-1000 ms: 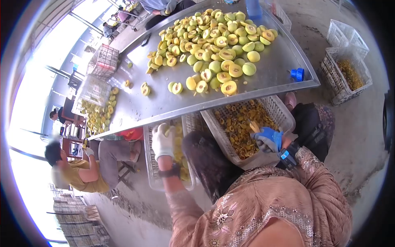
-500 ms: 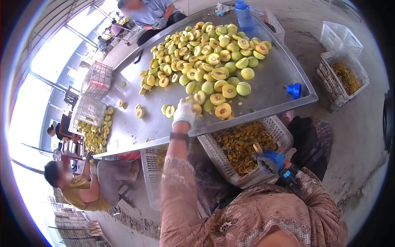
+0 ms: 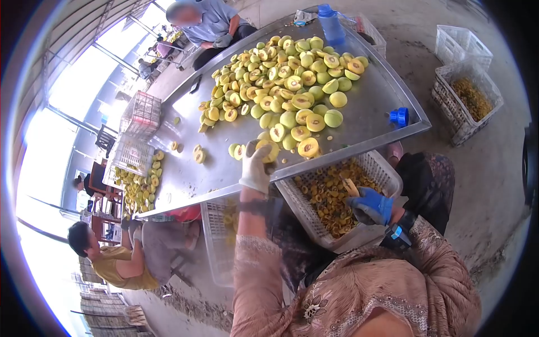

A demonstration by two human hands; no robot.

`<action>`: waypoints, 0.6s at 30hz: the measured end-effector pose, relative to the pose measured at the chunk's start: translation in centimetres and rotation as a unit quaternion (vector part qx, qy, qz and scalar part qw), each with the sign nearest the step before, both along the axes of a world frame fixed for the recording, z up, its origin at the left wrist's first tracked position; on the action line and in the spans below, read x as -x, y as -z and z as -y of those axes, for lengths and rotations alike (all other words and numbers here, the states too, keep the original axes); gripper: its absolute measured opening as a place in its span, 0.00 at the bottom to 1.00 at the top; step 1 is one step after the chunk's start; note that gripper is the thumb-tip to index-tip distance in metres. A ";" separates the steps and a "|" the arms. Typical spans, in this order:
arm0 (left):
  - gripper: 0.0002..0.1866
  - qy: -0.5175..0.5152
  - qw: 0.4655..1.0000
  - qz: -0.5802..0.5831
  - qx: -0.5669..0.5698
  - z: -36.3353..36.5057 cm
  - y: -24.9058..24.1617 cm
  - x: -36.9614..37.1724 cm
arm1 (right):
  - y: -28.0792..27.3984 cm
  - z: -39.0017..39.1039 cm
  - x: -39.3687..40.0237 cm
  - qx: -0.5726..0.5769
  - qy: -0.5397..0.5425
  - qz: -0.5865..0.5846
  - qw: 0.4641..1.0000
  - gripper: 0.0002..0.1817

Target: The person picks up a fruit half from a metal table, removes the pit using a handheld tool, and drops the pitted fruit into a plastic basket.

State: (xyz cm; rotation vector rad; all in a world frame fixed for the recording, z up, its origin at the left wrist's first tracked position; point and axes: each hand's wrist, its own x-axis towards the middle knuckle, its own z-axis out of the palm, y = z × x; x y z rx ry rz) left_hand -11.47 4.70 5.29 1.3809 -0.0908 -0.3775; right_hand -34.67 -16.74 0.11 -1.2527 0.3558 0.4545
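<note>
My left hand [image 3: 256, 170], in a white glove, is closed on a halved yellow-green fruit [image 3: 268, 150], which looks like a plum or small peach. It is just above the near edge of the metal table [image 3: 370, 121]. A pile of these fruits [image 3: 292, 84], many cut with flesh and brown centres showing, lies beyond it. My right hand [image 3: 370, 206], in a blue glove, is closed around a tool with a pale wooden handle [image 3: 351, 187]; the rest of the tool is hidden. Below this hand, a white crate [image 3: 387, 171] holds brownish-yellow fruit scraps [image 3: 325, 205].
A blue bottle [image 3: 332, 25] and a blue cap [image 3: 399, 117] stand on the table. Crates [image 3: 466, 101] sit on the floor at right. Fruit halves [image 3: 137, 188] spill from a crate at the left end. One person [image 3: 120, 261] sits at left, another [image 3: 208, 25] across the table.
My left hand has lifted off the pile's edge toward me with a fruit half in its fingers. The right hand has stayed over the crate, still gripping the tool. The view has shifted slightly.
</note>
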 end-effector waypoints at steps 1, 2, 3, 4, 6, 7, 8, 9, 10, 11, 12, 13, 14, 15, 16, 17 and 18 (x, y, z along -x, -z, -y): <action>0.15 -0.001 0.999 0.001 0.037 0.2 0.0 1.0 | -0.4 -0.2 -0.1 -0.032 0.001 0.013 0.999 0.12; 0.15 -0.002 0.997 -0.001 0.073 0.4 -0.1 2.3 | -0.9 -0.5 0.0 -0.065 0.002 0.024 0.998 0.12; 0.16 -0.002 0.997 0.013 0.078 0.7 -0.5 3.7 | -2.0 -1.0 0.1 -0.062 0.000 0.024 0.998 0.11; 0.17 -0.015 0.995 -0.004 0.096 0.9 -0.2 4.5 | -3.5 -1.7 0.1 -0.060 -0.002 0.024 0.998 0.10; 0.20 -0.042 0.989 -0.037 0.136 1.3 0.5 5.9 | -4.8 -2.6 -0.1 -0.069 -0.018 0.026 0.997 0.09; 0.25 -0.051 0.990 -0.031 0.130 1.4 0.7 6.7 | -5.0 -2.8 -0.1 -0.081 -0.032 0.027 0.996 0.10; 0.25 -0.072 0.990 -0.015 0.117 1.7 0.7 7.6 | -5.2 -3.2 -0.2 -0.094 -0.045 0.029 0.994 0.10; 0.26 -0.091 0.990 0.002 0.105 2.1 0.4 8.5 | -5.6 -3.8 -0.4 -0.041 -0.050 0.034 0.997 0.14; 0.26 -0.109 0.990 0.019 0.092 2.3 0.1 9.3 | -6.0 -4.3 -0.4 -0.041 -0.041 0.042 0.997 0.14; 0.28 -0.111 0.992 0.010 0.066 2.2 -0.3 10.0 | -6.4 -4.7 -0.3 -0.042 -0.030 0.050 0.997 0.14; 0.28 -0.110 0.991 0.043 0.067 2.1 0.2 10.3 | -6.8 -5.1 -0.3 -0.042 -0.021 0.058 0.997 0.14; 0.29 -0.109 0.989 0.075 0.067 2.0 1.1 10.6 | -7.1 -5.4 -0.4 -0.054 -0.008 0.061 0.997 0.14; 0.29 -0.109 0.986 0.108 0.067 1.9 1.6 10.9 | -7.3 -5.7 -0.4 -0.054 -0.007 0.061 0.997 0.14; 0.29 -0.105 0.984 0.129 0.056 1.8 1.8 11.3 | -7.5 -5.9 -0.4 -0.053 -0.005 0.061 0.997 0.14; 0.29 -0.102 0.982 0.150 0.045 1.7 2.0 11.6 | -7.7 -6.1 -0.4 -0.053 -0.004 0.061 0.997 0.14; 0.29 -0.099 0.980 0.172 0.034 1.6 2.1 11.9 | -7.9 -6.2 -0.5 -0.061 -0.010 0.057 0.996 0.15; 0.29 -0.095 0.976 0.194 0.017 1.5 2.1 12.2 | -8.2 -6.3 -0.4 -0.070 -0.015 0.052 0.996 0.15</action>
